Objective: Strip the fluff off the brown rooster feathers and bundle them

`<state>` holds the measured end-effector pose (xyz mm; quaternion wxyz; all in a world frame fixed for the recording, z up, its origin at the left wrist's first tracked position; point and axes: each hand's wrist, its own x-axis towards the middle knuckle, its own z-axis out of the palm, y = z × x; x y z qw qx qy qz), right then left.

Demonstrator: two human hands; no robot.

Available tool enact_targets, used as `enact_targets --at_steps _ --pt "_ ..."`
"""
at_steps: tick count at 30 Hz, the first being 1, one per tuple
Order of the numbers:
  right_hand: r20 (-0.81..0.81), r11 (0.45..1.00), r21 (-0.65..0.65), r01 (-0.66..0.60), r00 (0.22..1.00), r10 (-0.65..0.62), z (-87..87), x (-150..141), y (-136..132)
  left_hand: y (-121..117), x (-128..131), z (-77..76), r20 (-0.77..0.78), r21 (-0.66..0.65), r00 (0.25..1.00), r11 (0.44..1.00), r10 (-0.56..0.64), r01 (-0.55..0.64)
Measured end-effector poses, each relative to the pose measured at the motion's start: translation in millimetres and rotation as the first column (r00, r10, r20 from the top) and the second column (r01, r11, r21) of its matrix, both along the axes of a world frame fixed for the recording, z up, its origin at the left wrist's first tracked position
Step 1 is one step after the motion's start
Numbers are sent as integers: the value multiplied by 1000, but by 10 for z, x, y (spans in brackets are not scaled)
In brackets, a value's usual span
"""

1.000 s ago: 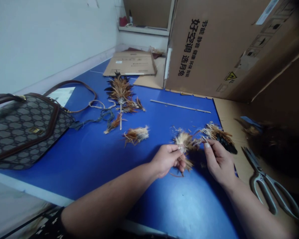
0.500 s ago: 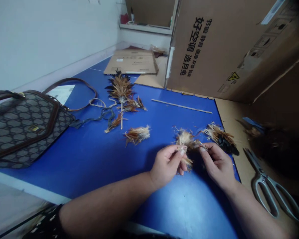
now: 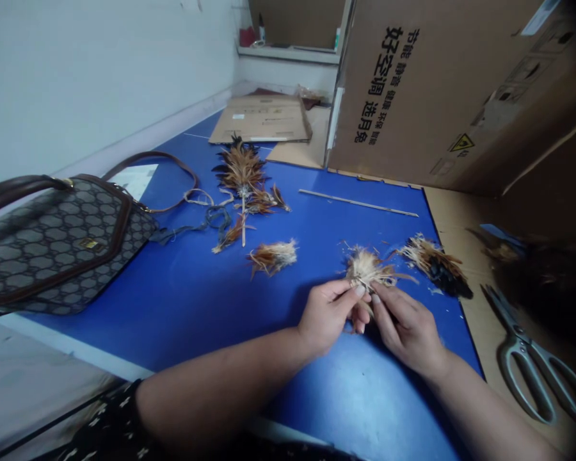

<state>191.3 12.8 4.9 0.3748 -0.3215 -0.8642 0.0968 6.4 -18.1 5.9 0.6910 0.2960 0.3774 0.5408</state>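
My left hand (image 3: pixel 333 314) pinches the base of a bundle of pale and brown feathers (image 3: pixel 366 267) between thumb and fingers. My right hand (image 3: pixel 406 323) meets it from the right, its thumb and fingers closed at the same bundle's base. Exactly what the right fingertips grip is partly hidden. Just beyond, to the right, lies a pile of brown and black feathers (image 3: pixel 434 266). A smaller feather tuft (image 3: pixel 272 256) rests left of my hands. Farther back is a stick with brown and dark feathers fixed round its top (image 3: pixel 241 168).
A patterned handbag (image 3: pixel 62 240) stands at the left, a grey cloth strip (image 3: pixel 216 218) beside it. A thin bare stick (image 3: pixel 358 202) lies across the blue tabletop (image 3: pixel 211 301). Scissors (image 3: pixel 525 352) lie on cardboard at the right. A large cardboard box (image 3: pixel 413 96) rises behind.
My right hand has moved left, bringing feathers in against the bundle at my left fingers. The view has shifted slightly, so the table's things appear farther right.
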Motion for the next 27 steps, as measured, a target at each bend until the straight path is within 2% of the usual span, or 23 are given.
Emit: enact_targets --at_steps 3,6,9,19,24,27 --pt "140 994 110 0 990 -16 28 24 3 5 2 -21 -3 0 1000 1000 6 -6" --pt "312 975 220 -19 949 -52 101 24 4 11 0 -26 13 -13 1000 1000 5 -5" --pt "388 959 276 -64 920 -51 149 0 -5 19 -8 -29 62 -8 998 1000 7 -7" --pt "377 963 258 -80 926 -24 106 -35 -49 40 -13 4 134 13 991 1000 1 -3" --pt "387 976 190 -109 922 28 184 -93 -49 62 -37 18 165 -12 986 1000 -2 5" --pt "343 963 248 -103 939 12 257 -38 -59 78 -51 -11 167 -12 986 1000 6 -4"
